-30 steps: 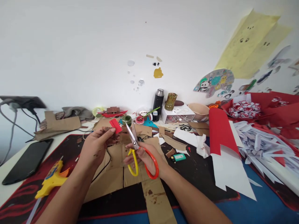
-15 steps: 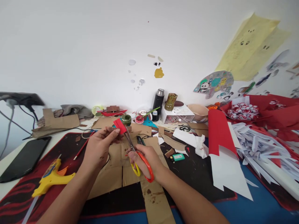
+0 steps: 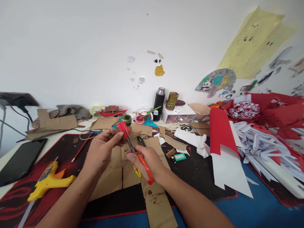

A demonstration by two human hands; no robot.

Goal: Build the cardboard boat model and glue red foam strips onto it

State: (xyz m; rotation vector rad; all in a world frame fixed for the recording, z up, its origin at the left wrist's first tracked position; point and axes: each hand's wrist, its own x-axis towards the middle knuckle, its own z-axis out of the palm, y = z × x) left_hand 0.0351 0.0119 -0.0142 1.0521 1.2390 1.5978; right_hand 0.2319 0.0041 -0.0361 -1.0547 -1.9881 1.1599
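Between the thumb and fingers of my left hand [image 3: 104,145] is a small piece of red paper [image 3: 123,128], its upper part cut into thin strips. My right hand [image 3: 149,161] grips a pair of scissors [image 3: 143,166] with one orange-red and one yellow handle loop. The blades point up and away, and their tips lie at the strips of the red paper. Below both hands lies brown cardboard [image 3: 110,182] with dark stains.
A yellow glue gun [image 3: 48,183] and a phone [image 3: 22,161] lie at the left. Right of my hands are a green lighter [image 3: 180,157], a red and white paper sheet [image 3: 223,136] and a heap of paper strips [image 3: 258,144]. A black flask [image 3: 159,100] stands behind.
The scissor handles have come closer together, and the blades have moved in against the red paper's strips. The whole view has shifted slightly.
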